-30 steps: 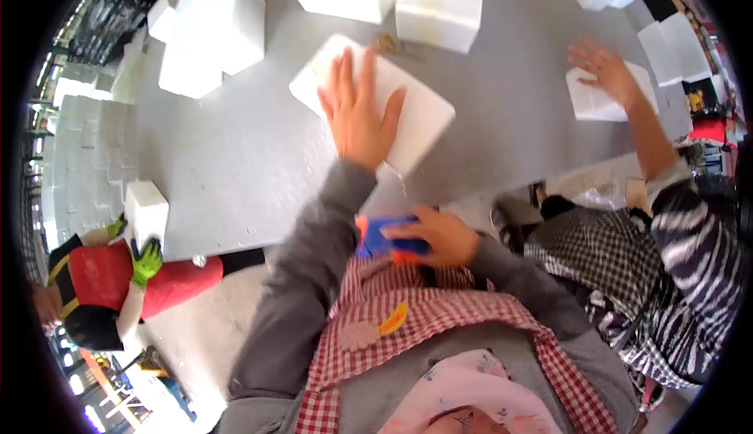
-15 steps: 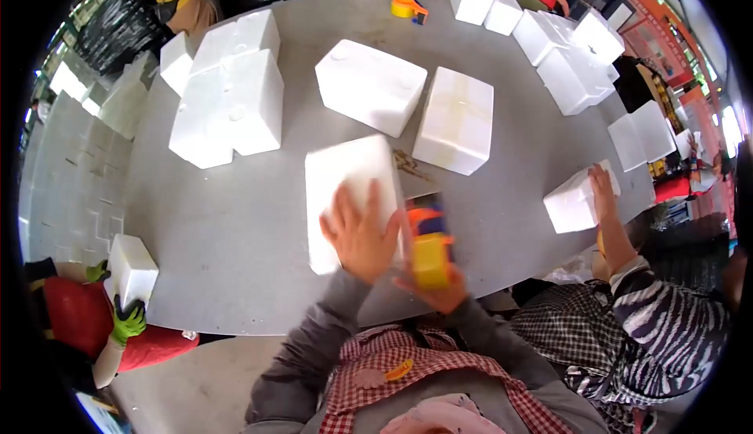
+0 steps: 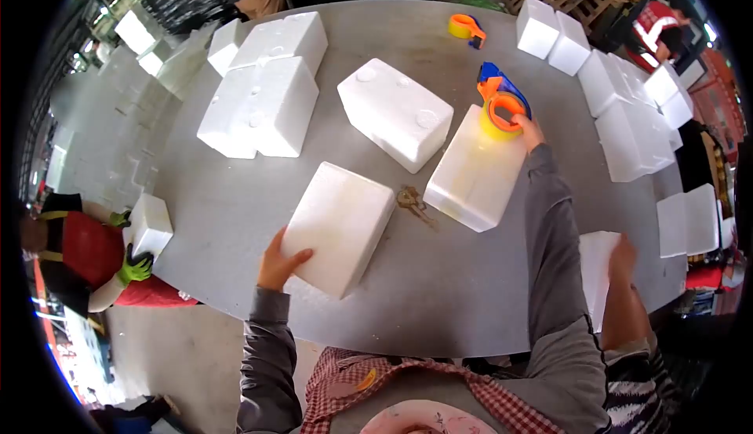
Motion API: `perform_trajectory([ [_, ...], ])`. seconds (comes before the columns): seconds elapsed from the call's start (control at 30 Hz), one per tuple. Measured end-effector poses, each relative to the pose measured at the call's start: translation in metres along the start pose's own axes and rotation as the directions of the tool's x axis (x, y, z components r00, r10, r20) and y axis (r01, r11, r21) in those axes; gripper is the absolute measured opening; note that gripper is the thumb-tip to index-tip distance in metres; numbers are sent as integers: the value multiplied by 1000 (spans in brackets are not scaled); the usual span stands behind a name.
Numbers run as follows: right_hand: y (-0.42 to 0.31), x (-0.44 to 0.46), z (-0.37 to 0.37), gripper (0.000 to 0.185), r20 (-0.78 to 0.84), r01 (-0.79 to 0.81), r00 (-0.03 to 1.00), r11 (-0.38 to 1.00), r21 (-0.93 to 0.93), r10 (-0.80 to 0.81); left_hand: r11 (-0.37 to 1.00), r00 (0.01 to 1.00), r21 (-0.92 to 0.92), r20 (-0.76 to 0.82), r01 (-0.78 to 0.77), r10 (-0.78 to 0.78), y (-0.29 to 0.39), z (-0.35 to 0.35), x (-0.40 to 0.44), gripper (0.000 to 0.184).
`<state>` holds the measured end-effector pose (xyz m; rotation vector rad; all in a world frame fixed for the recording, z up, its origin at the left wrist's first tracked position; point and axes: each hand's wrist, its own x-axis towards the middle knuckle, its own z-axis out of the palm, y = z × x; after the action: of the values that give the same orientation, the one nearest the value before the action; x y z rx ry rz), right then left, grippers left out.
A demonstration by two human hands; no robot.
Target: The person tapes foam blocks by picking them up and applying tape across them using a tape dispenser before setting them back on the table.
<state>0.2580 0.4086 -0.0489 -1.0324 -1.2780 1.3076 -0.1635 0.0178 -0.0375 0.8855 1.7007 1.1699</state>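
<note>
My left hand is at the lower left corner of a white foam box, thumb on its top and fingers along its side. My right hand is closed on an orange and blue tape dispenser with a yellow roll. The dispenser is over the far end of another white foam box. Between these two boxes lies a brown, key-shaped object. A third foam box sits just beyond them.
More foam boxes stand on the grey table at the left and right. A second tape dispenser lies near the far edge. A person in green gloves holds a box at left; a co-worker's hand touches one at right.
My right hand has moved forward and right with the dispenser. My left hand has shifted from the box's top to its left corner, and the box is turned.
</note>
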Motion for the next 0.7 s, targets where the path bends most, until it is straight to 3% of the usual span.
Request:
perform_trajectory([
  [0.03,1,-2,4,34,73,9,997,989,-145,2,1000,1000,12,-12,10,-10,14,8,-5,69],
  [0.1,-1,-30,10,37,110,-124,984,986,-115,137,965,965,88,-110,247,-237,33,45,-20,68],
  [0.13,5,-44,10,40,132,-165,974,975,-146,185,975,976,119,-126,190,-175,38,61,-22,65],
  [0.17,17,-62,21,48,135,-111,983,990,-91,123,975,975,107,-126,194,-180,40,66,-17,65],
  [0.2,27,-81,34,56,139,-56,989,998,-35,60,973,984,169,-108,158,-142,42,69,-9,65],
  [0.23,7,-108,60,60,156,382,924,829,-408,-349,965,990,228,-88,129,-112,42,72,-6,64],
  [0.27,-19,-130,77,56,337,48,941,998,-37,-33,952,994,290,-69,103,-87,40,73,-6,63],
  [0.3,6,-141,69,52,69,18,997,971,237,-35,951,992,288,-77,113,-95,41,73,-6,63],
  [0.37,71,-181,14,42,-83,60,996,894,444,-25,966,982,192,45,171,-183,45,67,-6,69],
  [0.43,56,-237,4,48,-87,102,995,530,842,-54,999,995,-8,99,35,-34,17,62,4,70],
  [0.47,56,-266,11,52,-65,46,998,529,848,18,986,984,18,70,165,-166,32,63,-2,74],
  [0.5,53,-282,7,51,-69,11,994,559,829,83,989,993,98,44,107,-111,17,60,1,78],
  [0.6,35,-267,-27,49,-212,-23,961,812,583,179,998,999,52,27,30,-31,5,40,-9,79],
  [0.67,13,-235,-91,48,-334,-115,924,970,214,183,1000,999,-6,42,27,-27,8,18,-20,77],
  [0.7,-3,-226,-131,48,-399,-197,902,980,-36,167,997,997,-53,68,47,-44,7,-15,-28,76],
])
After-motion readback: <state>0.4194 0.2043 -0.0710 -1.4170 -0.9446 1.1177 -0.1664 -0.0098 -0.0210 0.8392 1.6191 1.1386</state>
